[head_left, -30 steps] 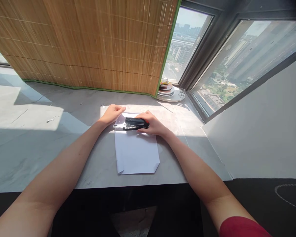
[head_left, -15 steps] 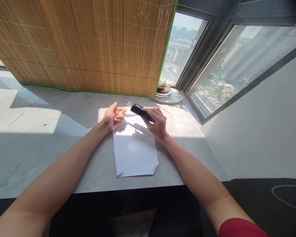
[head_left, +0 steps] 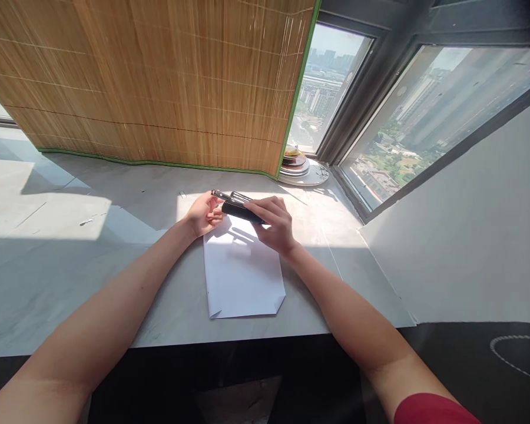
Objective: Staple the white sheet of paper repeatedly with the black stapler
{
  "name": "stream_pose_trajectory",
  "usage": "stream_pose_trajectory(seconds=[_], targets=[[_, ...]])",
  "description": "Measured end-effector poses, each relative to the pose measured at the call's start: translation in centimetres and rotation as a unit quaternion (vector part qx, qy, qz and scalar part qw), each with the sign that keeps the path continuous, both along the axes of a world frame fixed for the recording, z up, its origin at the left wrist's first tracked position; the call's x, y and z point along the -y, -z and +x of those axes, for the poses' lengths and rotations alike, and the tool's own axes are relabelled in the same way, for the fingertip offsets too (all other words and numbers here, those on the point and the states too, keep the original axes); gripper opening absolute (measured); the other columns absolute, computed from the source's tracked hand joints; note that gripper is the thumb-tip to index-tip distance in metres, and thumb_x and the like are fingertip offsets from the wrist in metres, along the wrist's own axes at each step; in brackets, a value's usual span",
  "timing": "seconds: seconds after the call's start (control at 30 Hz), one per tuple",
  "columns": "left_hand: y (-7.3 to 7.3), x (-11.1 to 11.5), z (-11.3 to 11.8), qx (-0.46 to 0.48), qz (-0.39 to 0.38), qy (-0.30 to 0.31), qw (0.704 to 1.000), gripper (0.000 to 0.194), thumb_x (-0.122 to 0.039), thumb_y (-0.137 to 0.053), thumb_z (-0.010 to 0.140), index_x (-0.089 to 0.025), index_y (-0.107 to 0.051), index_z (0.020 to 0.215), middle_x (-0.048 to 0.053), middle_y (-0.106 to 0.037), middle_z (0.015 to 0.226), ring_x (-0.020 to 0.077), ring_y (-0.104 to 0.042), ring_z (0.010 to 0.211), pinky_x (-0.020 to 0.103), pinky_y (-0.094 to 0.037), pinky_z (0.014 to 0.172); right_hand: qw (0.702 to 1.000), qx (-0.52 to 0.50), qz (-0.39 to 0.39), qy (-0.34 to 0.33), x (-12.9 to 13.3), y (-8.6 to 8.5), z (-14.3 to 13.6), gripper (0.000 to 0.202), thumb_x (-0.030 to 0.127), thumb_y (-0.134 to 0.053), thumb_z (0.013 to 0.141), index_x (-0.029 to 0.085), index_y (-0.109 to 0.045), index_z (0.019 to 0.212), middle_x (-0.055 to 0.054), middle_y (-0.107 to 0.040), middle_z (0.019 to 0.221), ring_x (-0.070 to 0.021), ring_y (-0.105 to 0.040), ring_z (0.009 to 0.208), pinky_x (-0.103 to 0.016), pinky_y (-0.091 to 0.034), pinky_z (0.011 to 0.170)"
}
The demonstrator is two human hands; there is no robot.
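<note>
A black stapler-like tool (head_left: 242,212) with metal parts on top is held in my right hand (head_left: 274,224), above the top of a white paper (head_left: 245,274). My left hand (head_left: 203,214) is at the tool's far left end, its fingers curled, with the thumb and forefinger by the tip. The paper lies on the grey marbled surface, its two near corners folded, and the shadows of hands and tool fall on its upper part.
A bamboo blind (head_left: 159,88) with green edging hangs behind. Stacked plates (head_left: 298,168) stand by the window corner. Small staple-like bits (head_left: 87,222) lie at the left. The surface's front edge (head_left: 229,340) runs below the paper.
The tool has turned flatter and shifted slightly left and down, and its metal parts now show on top. My left fingers have closed towards its tip.
</note>
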State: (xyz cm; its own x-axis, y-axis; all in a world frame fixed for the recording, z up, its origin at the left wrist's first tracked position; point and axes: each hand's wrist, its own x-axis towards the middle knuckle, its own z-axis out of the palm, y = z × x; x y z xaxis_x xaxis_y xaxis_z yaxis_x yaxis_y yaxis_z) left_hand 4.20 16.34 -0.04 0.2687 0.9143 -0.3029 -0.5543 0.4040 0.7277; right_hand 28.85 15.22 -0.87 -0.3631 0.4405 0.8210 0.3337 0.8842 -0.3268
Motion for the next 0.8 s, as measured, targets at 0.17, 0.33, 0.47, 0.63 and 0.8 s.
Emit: stream_pose_trajectory(seconds=[0.17, 0.33, 0.47, 0.63, 0.8], targets=[[0.1, -0.3, 0.2, 0.035, 0.048, -0.055, 0.997, 0.013, -0.004, -0.059, 0.085, -0.017, -0.062, 0.087, -0.001, -0.052, 0.071, 0.0073, -0.044, 0.05, 0.018, -0.044, 0.045, 0.968, -0.024, -0.224, -0.11, 0.2, -0.2, 0.7, 0.026, 0.036, -0.087, 0.085, 0.025, -0.084, 0.109, -0.003, -0.081, 0.095, -0.0203, -0.066, 0.079, -0.035, -0.054, 0.072], [0.6, -0.3, 0.5, -0.098, 0.153, -0.088, 0.979, 0.031, -0.006, -0.071, 0.091, -0.009, -0.074, 0.121, 0.015, -0.076, 0.11, 0.0187, -0.075, 0.097, 0.034, -0.062, 0.096, 0.937, 0.015, -0.311, -0.161, -0.6, 0.1, 0.8, 0.028, 0.034, -0.092, 0.076, 0.023, -0.087, 0.101, 0.001, -0.077, 0.08, -0.0147, -0.056, 0.067, -0.031, -0.049, 0.069], [0.7, 0.2, 0.6, -0.146, 0.213, -0.058, 0.964, 0.043, -0.03, -0.087, 0.091, -0.012, -0.076, 0.128, 0.019, -0.079, 0.122, 0.026, -0.079, 0.107, 0.047, -0.06, 0.11, 0.929, 0.002, -0.339, -0.151, -1.1, 0.5, 0.8, 0.034, 0.035, -0.093, 0.073, 0.02, -0.087, 0.103, -0.001, -0.08, 0.086, -0.0168, -0.063, 0.073, -0.031, -0.051, 0.07], [0.9, 0.4, 0.3, -0.196, 0.246, -0.049, 0.948, 0.047, -0.045, -0.1, 0.075, -0.014, -0.084, 0.106, 0.014, -0.083, 0.097, 0.0227, -0.08, 0.084, 0.039, -0.068, 0.086, 0.932, 0.027, -0.325, -0.161, -1.4, 0.8, 0.8, 0.027, 0.029, -0.089, 0.076, 0.019, -0.087, 0.101, -0.002, -0.082, 0.088, -0.0183, -0.071, 0.078, -0.031, -0.056, 0.074], [0.7, 0.6, 0.3, -0.229, 0.278, -0.066, 0.93, 0.042, -0.049, -0.102, 0.069, -0.015, -0.085, 0.088, 0.011, -0.081, 0.085, 0.0173, -0.073, 0.064, 0.031, -0.064, 0.067, 0.951, 0.05, -0.261, -0.161, -1.2, 0.2, 0.6, 0.027, 0.037, -0.086, 0.088, 0.023, -0.084, 0.111, -0.004, -0.084, 0.103, -0.0236, -0.077, 0.097, -0.041, -0.061, 0.093]])
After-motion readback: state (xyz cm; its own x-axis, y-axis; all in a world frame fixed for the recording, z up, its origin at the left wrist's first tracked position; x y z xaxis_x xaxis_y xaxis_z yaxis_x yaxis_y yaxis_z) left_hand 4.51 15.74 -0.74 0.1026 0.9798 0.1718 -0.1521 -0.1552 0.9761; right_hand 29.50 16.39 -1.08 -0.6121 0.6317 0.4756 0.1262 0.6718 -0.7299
